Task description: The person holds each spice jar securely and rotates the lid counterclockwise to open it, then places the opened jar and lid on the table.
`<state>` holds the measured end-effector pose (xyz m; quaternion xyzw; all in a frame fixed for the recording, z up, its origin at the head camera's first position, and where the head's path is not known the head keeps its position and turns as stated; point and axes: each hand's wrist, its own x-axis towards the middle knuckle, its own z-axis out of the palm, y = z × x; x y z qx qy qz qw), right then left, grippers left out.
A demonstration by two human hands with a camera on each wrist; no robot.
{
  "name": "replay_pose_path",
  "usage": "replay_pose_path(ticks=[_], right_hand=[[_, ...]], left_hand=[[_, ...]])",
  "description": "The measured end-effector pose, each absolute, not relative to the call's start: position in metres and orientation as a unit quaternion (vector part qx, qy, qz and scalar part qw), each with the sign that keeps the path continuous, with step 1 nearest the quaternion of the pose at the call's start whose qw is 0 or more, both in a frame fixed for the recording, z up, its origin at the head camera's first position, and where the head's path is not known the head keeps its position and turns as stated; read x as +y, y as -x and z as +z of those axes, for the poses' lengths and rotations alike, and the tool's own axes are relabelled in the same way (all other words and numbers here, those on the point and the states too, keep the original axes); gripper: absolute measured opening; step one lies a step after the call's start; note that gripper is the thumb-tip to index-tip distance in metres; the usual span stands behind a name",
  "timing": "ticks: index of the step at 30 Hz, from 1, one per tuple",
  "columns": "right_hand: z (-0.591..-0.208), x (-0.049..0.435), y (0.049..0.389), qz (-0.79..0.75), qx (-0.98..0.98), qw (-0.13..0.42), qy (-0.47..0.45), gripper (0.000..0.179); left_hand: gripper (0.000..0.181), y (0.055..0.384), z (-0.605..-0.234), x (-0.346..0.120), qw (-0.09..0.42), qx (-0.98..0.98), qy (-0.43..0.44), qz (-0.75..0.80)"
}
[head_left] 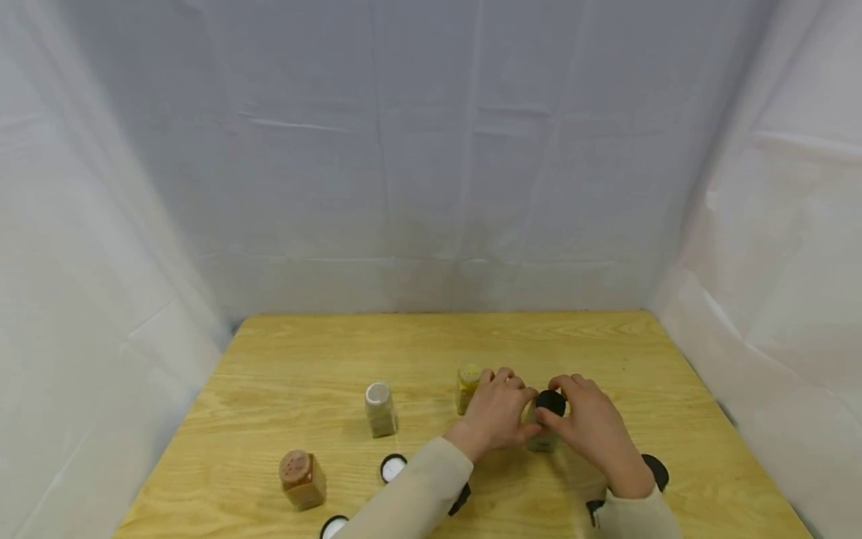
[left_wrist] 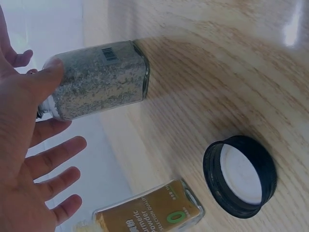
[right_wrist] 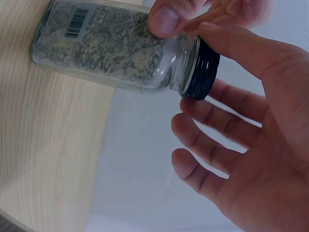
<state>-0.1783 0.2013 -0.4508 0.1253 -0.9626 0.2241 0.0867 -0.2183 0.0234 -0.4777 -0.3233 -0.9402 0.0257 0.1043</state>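
A glass spice jar (right_wrist: 106, 48) full of greenish-grey dried flakes stands upright on the table, a barcode label on its side. My left hand (head_left: 494, 415) holds it near the shoulder between thumb and forefinger, the other fingers spread. On its mouth sits a black screw cap (right_wrist: 203, 70), which my right hand (head_left: 592, 423) grips with thumb and fingertips. Just left of my left hand is an uncapped jar of turmeric powder (left_wrist: 149, 212), yellow in the head view. A loose black cap (left_wrist: 260, 174) with a white liner lies near it in the left wrist view.
On the wooden table (head_left: 323, 344) stand a jar with pale contents (head_left: 380, 415) and a reddish-brown jar (head_left: 304, 485). White-lined caps (head_left: 393, 469) lie at the front, partly behind my left sleeve. Another black cap (head_left: 655, 471) is beside my right wrist. White sheeting (head_left: 431, 165) surrounds the table.
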Motion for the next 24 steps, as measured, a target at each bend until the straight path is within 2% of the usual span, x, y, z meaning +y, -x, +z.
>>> replay_pose_path(ticks=[17,24], right_hand=[[-0.457,0.213,0.178,0.248,-0.935,0.146,-0.209,0.043],[-0.453,0.222,0.176,0.262,-0.944,0.095,-0.174,0.045]], left_hand=[[0.062,0.221,-0.473,0.025,0.093,-0.943,0.318,0.014],[0.066,0.222,-0.474,0.027,0.076,-0.948,0.31,0.016]])
